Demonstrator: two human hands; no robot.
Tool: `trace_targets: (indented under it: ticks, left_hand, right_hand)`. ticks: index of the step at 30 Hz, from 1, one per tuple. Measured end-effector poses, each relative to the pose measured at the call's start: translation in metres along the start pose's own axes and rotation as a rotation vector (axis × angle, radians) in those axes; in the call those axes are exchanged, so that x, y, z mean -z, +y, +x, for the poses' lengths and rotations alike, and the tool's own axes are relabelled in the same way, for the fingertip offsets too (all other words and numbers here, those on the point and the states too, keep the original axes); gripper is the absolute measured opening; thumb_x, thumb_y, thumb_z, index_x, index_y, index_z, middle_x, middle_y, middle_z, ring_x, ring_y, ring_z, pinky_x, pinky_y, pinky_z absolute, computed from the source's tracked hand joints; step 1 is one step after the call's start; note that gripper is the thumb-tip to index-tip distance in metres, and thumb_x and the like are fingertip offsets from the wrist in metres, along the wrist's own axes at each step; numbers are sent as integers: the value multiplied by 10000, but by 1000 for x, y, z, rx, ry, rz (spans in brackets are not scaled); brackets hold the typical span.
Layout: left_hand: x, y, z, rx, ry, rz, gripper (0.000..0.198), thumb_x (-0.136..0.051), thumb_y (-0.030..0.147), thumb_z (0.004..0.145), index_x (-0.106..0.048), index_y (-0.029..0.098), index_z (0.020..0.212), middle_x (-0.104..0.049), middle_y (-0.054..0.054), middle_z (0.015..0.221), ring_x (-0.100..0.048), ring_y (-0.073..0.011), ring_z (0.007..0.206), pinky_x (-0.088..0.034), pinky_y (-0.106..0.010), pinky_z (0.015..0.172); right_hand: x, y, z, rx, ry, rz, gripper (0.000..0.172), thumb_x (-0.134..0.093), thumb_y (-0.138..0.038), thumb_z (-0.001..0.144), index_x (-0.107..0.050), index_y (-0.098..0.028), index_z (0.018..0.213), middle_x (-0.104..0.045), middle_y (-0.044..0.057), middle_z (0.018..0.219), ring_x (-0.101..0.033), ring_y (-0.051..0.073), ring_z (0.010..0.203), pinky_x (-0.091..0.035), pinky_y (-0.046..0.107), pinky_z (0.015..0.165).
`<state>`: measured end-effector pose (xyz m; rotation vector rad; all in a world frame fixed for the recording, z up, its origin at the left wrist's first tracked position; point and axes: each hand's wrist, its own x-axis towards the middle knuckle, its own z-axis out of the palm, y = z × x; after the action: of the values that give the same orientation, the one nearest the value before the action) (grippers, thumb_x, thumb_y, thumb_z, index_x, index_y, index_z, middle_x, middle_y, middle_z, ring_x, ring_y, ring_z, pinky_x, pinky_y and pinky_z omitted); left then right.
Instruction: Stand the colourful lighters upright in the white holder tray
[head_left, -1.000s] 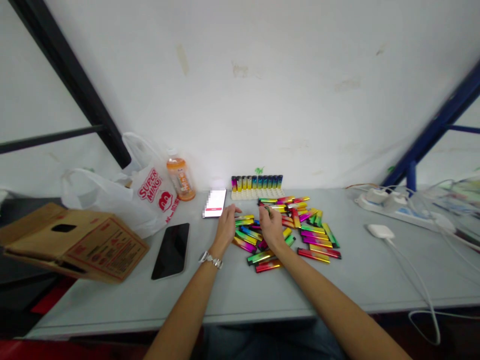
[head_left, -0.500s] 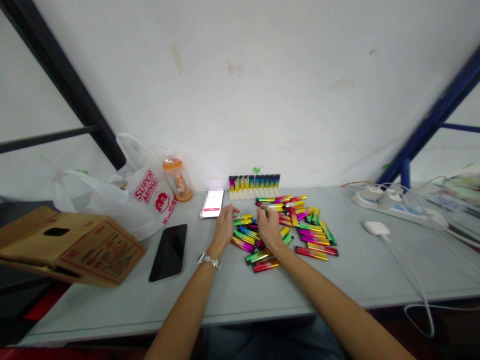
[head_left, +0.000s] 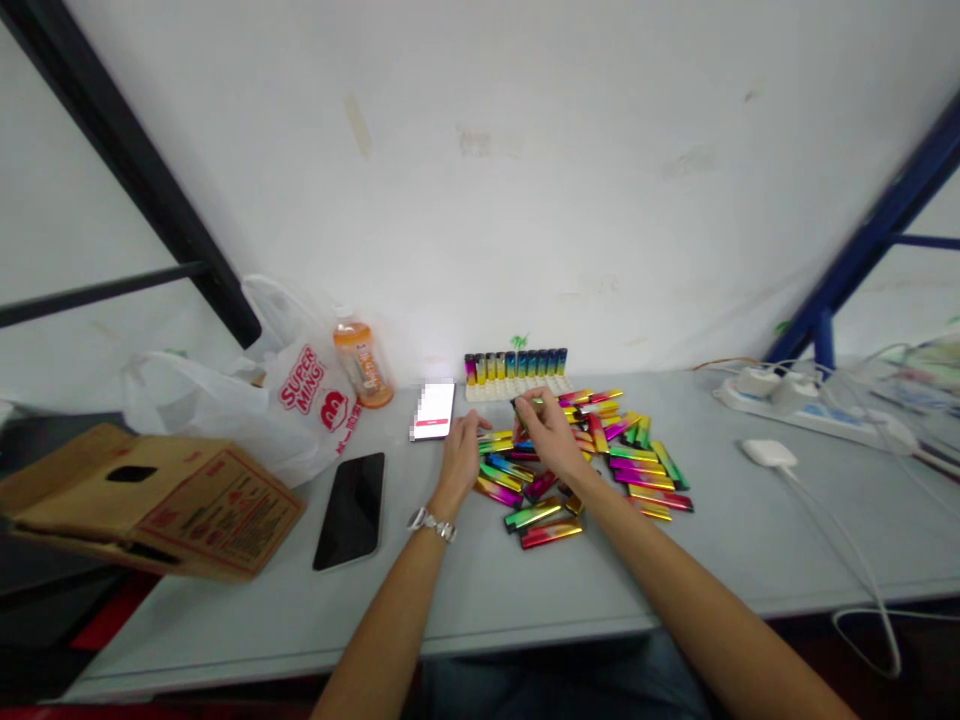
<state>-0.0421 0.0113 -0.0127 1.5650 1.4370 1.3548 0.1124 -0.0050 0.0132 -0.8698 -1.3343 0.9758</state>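
Note:
A heap of several rainbow-coloured lighters (head_left: 600, 460) lies on the grey table (head_left: 480, 590). Behind it a white rack (head_left: 517, 385) holds a row of lighters standing upright. My right hand (head_left: 551, 435) is lifted slightly over the heap, its fingers pinched on one lighter near the rack. My left hand (head_left: 461, 450), with a watch on the wrist, rests at the heap's left edge, fingers curled by the lighters; what it grips, if anything, is hidden.
A lit phone (head_left: 433, 410) and a dark phone (head_left: 351, 508) lie to the left. Further left are an orange bottle (head_left: 361, 360), a white plastic bag (head_left: 292, 400) and a cardboard box (head_left: 157, 500). A power strip (head_left: 810, 410) with chargers and cables is on the right.
My right hand has risen from the heap and moved toward the rack with a lighter in its fingers. My left hand has barely moved.

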Motion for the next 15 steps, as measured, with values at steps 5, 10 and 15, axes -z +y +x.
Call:
trace_targets:
  ticks: [5,10,15]
  left_hand:
    - [0,2,1,15,3,22,522,-309,502,940,-675,184,748,-668,-84,868,-616,-239,899,-456,-399,921]
    - [0,2,1,33,10,15,514,-309,482,945,-675,184,742,-661,-83,858,-614,-237,898,-455,-394,919]
    - [1,2,1,43,18,2,496,-327,477,945,-663,190,720,-650,-78,846,-615,-234,900,-446,-386,934]
  right_hand:
    - [13,5,37,75,-111,-214,288,-634,-448,840,-615,-195,975,-682,11,774,-622,149,691,-482,271,639]
    - [17,11,96,198,-92,-594,237,-732,-335,737,-712,-161,897,-686,71,965,-619,183,848,-477,316,795]
    - [15,19,140,185,-146,-743,222,-662,-190,745,-685,-125,956,-678,38,807,-576,150,695,-453,290,721]
